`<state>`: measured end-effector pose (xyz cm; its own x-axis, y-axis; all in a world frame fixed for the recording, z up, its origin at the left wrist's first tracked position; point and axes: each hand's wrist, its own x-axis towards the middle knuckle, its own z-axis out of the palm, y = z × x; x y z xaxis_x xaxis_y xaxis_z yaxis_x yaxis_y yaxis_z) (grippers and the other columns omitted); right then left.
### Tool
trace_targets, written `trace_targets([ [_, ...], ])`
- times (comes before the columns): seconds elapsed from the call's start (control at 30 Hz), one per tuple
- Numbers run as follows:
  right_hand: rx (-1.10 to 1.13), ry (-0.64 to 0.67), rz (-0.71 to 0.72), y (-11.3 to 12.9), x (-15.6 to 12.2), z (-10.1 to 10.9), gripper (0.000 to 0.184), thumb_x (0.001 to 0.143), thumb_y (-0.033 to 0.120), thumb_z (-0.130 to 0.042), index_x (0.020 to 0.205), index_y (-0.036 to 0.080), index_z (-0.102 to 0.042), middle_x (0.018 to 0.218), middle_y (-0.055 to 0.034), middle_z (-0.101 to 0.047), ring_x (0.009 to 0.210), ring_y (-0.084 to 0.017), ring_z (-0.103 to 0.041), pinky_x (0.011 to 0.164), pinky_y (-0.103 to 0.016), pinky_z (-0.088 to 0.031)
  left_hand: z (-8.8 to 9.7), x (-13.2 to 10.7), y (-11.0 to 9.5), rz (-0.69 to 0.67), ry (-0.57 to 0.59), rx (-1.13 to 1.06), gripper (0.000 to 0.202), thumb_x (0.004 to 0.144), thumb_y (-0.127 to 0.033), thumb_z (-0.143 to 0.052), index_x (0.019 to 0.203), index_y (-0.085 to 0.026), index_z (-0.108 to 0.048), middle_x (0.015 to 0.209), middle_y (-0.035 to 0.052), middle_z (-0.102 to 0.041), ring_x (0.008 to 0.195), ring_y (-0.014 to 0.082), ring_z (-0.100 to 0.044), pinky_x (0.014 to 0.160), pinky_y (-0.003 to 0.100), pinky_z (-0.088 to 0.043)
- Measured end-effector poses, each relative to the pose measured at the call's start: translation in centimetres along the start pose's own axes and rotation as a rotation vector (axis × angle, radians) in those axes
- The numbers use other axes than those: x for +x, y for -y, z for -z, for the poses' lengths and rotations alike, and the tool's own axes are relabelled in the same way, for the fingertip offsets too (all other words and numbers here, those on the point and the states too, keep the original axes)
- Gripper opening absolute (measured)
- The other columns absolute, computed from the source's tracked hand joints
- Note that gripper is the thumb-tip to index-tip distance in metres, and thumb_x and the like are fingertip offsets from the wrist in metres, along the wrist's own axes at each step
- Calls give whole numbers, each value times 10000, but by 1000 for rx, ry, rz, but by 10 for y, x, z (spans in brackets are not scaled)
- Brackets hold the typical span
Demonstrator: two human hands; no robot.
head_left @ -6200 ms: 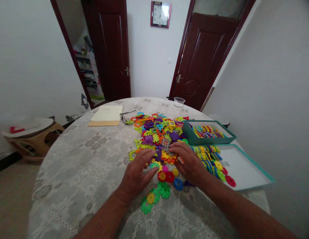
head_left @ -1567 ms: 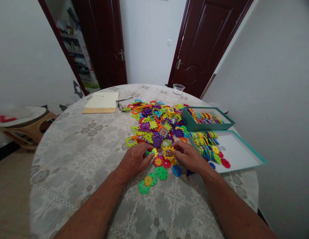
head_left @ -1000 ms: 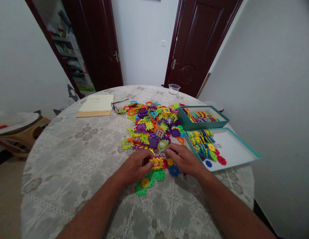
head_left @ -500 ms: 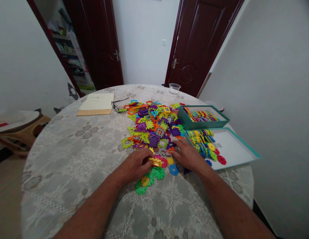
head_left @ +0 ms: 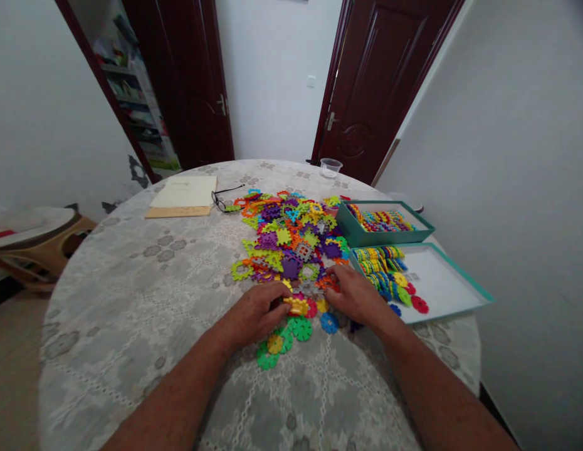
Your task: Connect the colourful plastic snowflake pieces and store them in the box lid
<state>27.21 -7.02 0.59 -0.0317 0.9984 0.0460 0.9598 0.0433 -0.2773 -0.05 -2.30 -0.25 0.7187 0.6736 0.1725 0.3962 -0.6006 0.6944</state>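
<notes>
A heap of colourful plastic interlocking pieces (head_left: 291, 235) lies in the middle of the round table (head_left: 145, 282). My left hand (head_left: 254, 313) rests at the heap's near edge, its fingers closed on a yellow square piece (head_left: 297, 306). Just to the right, my right hand (head_left: 355, 295) lies with its fingers bent over an orange piece (head_left: 328, 283) at the heap's edge. Joined green, red, yellow and blue flower-shaped pieces (head_left: 291, 329) sit on the cloth below and between the two hands.
A teal box (head_left: 383, 222) full of pieces stands to the right, with its lid (head_left: 442, 282) in front holding more pieces. Glasses (head_left: 224, 199), a pale booklet (head_left: 183, 195) and a clear cup (head_left: 330, 166) lie farther back. Two dark doors stand behind.
My right hand let go of the yellow square piece and moved right and forward onto the heap's edge. My left hand kept the yellow piece, low over the flower pieces.
</notes>
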Motion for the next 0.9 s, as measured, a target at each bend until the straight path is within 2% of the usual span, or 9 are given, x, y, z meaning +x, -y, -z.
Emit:
trace_targets([
  [0.1, -59, -58, -16, -4, 1, -4, 456, 941, 294, -577, 1368, 134, -593, 1302, -183, -637, 1198, -301, -610, 1002, -376, -464, 0, -1, 1, -7, 0, -2, 140, 987, -255, -547, 931, -202, -664, 928, 32, -689, 861, 178, -616, 772, 290, -442],
  [0.3, -94, -121, -56, -4, 9, -12, 411, 963, 274, -560, 1351, 153, -620, 1334, -190, -617, 1236, -310, -588, 1029, -385, -465, 1, -1, -2, 1, 4, 5, 142, 979, -256, -547, 923, -206, -668, 919, 35, -695, 856, 183, -616, 774, 300, -446],
  [0.47, -3, -65, -39, -7, 16, -11, 417, 962, 260, -585, 1365, 159, -626, 1336, -169, -652, 1243, -290, -603, 1048, -369, -454, 3, 0, -3, -5, 7, -10, 154, 981, -272, -539, 938, -207, -672, 934, 50, -710, 881, 197, -630, 789, 310, -456],
  [0.6, 66, -24, -103, -11, 19, -7, 466, 937, 265, -632, 1384, 135, -623, 1309, -169, -686, 1206, -280, -631, 993, -339, -455, 4, 1, -3, 1, 20, -4, 144, 980, -264, -543, 933, -210, -668, 934, 38, -713, 875, 194, -635, 785, 304, -447],
  [0.67, 91, 15, -149, -10, 20, -5, 384, 936, 273, -639, 1298, 149, -668, 1195, -138, -731, 1088, -260, -669, 882, -316, -457, 3, 1, -3, 3, 22, -7, 130, 978, -254, -551, 936, -212, -666, 937, 33, -713, 879, 191, -635, 787, 301, -445],
  [0.77, 95, 47, -161, -8, 20, -3, 173, 948, 264, -617, 1067, 177, -709, 1023, -85, -741, 914, -217, -662, 746, -290, -398, 3, 0, -2, 2, 16, -3, 127, 986, -253, -548, 945, -209, -660, 930, 32, -705, 876, 188, -632, 793, 301, -443],
  [0.9, 70, 6, -122, -6, 17, -1, 60, 935, 233, -622, 942, 179, -647, 1003, -83, -711, 916, -208, -623, 748, -286, -368, 3, 0, -3, 8, 11, 0, 146, 990, -262, -540, 935, -202, -661, 922, 37, -699, 876, 192, -626, 790, 304, -444],
])
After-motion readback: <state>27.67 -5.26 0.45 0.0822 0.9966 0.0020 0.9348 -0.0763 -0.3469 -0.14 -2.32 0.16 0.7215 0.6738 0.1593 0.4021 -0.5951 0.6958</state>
